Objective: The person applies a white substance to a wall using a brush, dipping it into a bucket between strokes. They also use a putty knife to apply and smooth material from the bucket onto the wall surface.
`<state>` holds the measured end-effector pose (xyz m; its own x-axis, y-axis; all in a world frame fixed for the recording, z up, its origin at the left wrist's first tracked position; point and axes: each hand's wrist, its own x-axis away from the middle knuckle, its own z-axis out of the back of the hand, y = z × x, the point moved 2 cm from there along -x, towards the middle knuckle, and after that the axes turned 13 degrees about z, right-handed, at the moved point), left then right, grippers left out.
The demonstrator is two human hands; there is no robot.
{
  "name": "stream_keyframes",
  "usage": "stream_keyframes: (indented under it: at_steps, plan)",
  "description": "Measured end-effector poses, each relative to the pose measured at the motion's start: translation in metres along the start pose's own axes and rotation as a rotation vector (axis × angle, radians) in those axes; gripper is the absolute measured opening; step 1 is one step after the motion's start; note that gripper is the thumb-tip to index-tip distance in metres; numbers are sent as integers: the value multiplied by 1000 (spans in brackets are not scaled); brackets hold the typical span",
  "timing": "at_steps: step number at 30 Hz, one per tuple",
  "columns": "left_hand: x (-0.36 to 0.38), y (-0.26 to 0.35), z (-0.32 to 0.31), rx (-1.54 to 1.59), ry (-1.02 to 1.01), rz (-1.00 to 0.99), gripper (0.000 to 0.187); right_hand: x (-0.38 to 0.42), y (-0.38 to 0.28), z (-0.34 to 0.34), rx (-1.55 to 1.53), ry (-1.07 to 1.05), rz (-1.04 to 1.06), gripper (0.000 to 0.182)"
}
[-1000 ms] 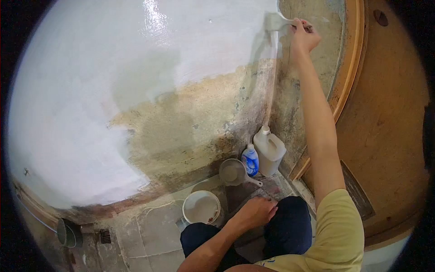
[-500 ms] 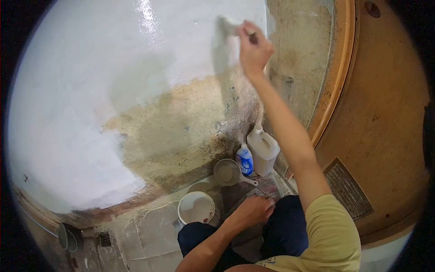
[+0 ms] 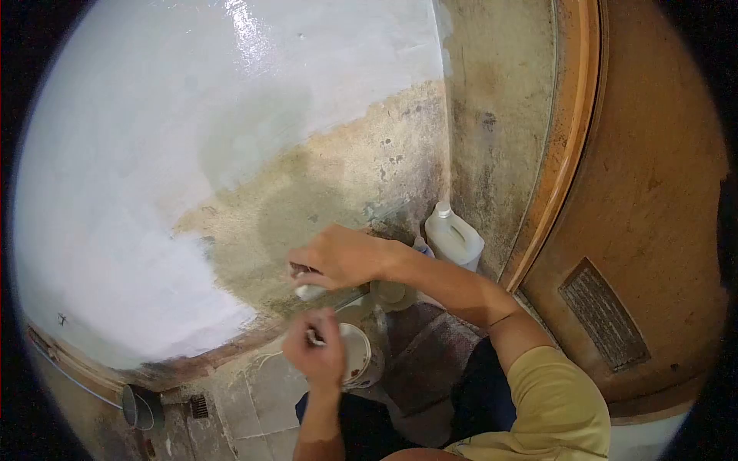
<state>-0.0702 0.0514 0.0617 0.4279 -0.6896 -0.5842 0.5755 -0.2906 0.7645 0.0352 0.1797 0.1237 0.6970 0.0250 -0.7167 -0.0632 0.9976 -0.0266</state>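
Right hand gripping paintbrush, left hand fisted — contents unclear — over white bucket, jug behind.

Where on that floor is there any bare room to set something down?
Bare floor lies left of the white bucket, toward the floor drain. Another patch lies between bucket and person's knee. The corner is crowded: the white jug and a scoop stand beneath the hands.

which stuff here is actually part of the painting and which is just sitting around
In use: brush in right hand; white bucket beside left hand; half-painted wall.
Lying about: white jug; floor drain; grey pipe end.
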Motion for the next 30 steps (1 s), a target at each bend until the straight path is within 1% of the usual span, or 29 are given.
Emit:
stream_keyframes:
  at_steps: [1,2,3,4,5,6,8,9,10,11,12,14,16,18,19,21,22,24,27,28,30]
  plan:
    - [-8,-6,-1,-3,-1,1,13,4,1,-1,-45,-109,-20,23]
    - [-17,-14,-4,210,-8,127,14,7,3,-2,-90,-214,-41,25]
    - [-25,-24,-5,419,-16,255,15,9,3,-2,-96,-205,-45,25]
    - [-29,-35,-1,407,-23,258,15,12,3,-3,-98,-248,-19,26]
    - [-33,-48,0,230,-210,278,17,14,3,-4,-100,-291,8,27]
    - [-33,-53,-2,51,-395,296,19,14,3,-2,-109,-282,1,27]
    - [-28,-54,-7,-9,-431,276,21,13,0,0,-168,-396,-30,26]
    - [-27,-52,-9,-60,-458,249,24,13,0,-2,-177,-389,-35,26]
    - [-27,-51,-9,-70,-463,252,24,14,1,-5,-183,-428,-50,25]
    - [-27,-51,-9,-194,-478,273,20,14,2,-9,-189,-468,-64,24]
    - [-28,-52,-8,-317,-490,294,18,14,2,-12,-198,-462,-65,24]
    - [-27,-52,-10,-313,-498,311,18,16,2,-20,-270,-472,-57,23]
    - [-28,-57,-12,-310,-504,328,17,20,1,-25,-280,-476,-62,22]
    - [-31,-64,-16,-224,-619,179,15,25,3,-30,-291,-484,-64,22]
    - [-37,-67,-14,-226,-610,198,15,27,8,-30,-261,-476,-109,22]
    - [-51,-77,-12,-647,-829,121,24,35,25,-35,-172,-422,-171,24]
    - [-59,-90,-8,-652,-822,154,24,41,36,-38,-118,-373,-187,26]
    - [-63,-125,-4,-559,-986,323,24,51,46,-32,-60,-410,-245,26]
    - [-60,-147,11,-628,-983,469,23,85,77,-54,72,-509,-281,20]
    - [-57,-152,15,-633,-960,490,23,96,88,-64,116,-558,-301,19]
    - [-47,-160,16,-640,-991,498,25,108,97,-78,131,-578,-259,20]
